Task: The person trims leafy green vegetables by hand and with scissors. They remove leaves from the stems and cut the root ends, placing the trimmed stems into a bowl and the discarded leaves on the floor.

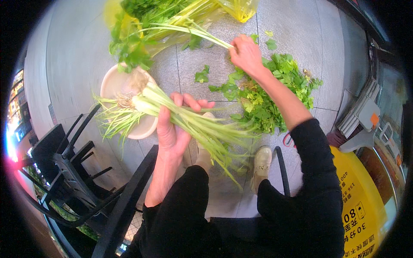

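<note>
My left hand [176, 124] grips a thick bunch of pale green celery stalks [190, 119], roots pointing left and the far ends blurred. The roots and some thin shoots hang over a round pale basin [106, 84]. Up and to the right, my right hand [245, 53] pinches a few slender celery stalks [193, 31]. Their leafy ends reach left, above the basin's far rim. Below my right forearm lies a heap of plucked celery leaves [271, 100] on the floor. What the basin holds is mostly hidden.
A yellow plastic bag [242, 11] with more leafy celery [155, 9] lies at the far side. Black metal furniture [74, 174] stands at left. A yellow printed bag [358, 206] bearing writing is at right. Red handles [287, 140] show near my right shoe [262, 161]. Grey tiles [290, 25] cover the floor.
</note>
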Available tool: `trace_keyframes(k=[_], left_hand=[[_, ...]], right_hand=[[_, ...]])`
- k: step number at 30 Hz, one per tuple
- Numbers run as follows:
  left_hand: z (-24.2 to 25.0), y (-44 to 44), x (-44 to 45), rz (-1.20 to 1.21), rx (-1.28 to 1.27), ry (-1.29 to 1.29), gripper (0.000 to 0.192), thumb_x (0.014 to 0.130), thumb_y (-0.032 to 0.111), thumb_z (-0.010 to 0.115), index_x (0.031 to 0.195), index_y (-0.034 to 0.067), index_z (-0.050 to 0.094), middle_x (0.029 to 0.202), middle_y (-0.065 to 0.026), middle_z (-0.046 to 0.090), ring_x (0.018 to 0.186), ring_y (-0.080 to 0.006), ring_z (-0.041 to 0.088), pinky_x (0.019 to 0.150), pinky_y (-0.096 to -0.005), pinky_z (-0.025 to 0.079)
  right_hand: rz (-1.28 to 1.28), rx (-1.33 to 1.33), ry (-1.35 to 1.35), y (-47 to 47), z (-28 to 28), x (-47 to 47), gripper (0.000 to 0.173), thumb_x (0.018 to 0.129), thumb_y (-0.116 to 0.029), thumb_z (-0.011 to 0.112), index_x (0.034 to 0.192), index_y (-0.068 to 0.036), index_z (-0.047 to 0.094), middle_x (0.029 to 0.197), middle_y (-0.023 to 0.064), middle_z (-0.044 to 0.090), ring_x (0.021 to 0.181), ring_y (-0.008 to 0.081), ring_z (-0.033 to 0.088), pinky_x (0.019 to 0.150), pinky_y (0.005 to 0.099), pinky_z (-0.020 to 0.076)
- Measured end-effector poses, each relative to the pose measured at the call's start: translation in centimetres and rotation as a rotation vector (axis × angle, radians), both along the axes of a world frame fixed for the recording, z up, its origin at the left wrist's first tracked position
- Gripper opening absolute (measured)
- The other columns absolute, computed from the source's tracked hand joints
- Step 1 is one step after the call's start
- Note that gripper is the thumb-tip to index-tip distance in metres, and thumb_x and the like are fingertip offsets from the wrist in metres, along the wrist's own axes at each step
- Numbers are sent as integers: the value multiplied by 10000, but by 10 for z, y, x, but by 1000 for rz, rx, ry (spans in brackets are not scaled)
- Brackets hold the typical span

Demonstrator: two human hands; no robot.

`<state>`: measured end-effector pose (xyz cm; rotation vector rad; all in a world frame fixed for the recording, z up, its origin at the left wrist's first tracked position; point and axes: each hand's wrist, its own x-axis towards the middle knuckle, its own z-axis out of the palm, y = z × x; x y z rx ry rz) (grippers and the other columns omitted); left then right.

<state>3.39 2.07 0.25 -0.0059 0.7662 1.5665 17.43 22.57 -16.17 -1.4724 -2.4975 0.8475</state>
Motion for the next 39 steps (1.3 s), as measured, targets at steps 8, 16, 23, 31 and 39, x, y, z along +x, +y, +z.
trace_keyframes(k=[8,16,23,31,39], left_hand=[[35,21,8,13,-89,442,276,847,125,694,1085,87,558,858,-77,592,779,-193,586,775,-386,518],[84,85,56,63,-15,1047,497,814,20,719,1279,14,545,1137,-92,593,819,-129,585,768,-280,516],[121,110,49,56,609,1472,244,849,61,697,1070,64,593,1056,-118,533,713,-151,581,617,-271,499],[112,101,49,-211,651,800,191,848,96,697,1009,101,595,1029,-161,562,642,-178,600,683,-317,563],[58,77,76,-227,192,343,305,823,164,721,1090,93,592,991,-122,544,654,-163,578,686,-324,534]], right_hand=[[-215,238,721,-46,178,77,121,797,-12,704,910,9,665,764,103,614,647,189,596,577,301,466],[78,555,1005,-65,289,75,283,704,-166,771,930,-34,664,858,76,612,753,228,604,619,361,466],[128,285,1209,-105,346,77,391,702,-373,711,936,-67,640,889,56,552,878,226,574,796,391,431],[-275,510,926,-50,287,165,332,744,73,658,1062,-21,677,1024,97,653,927,231,611,822,340,484],[54,186,713,-77,246,143,331,717,-71,771,1036,-67,683,931,62,618,866,232,596,765,346,446]])
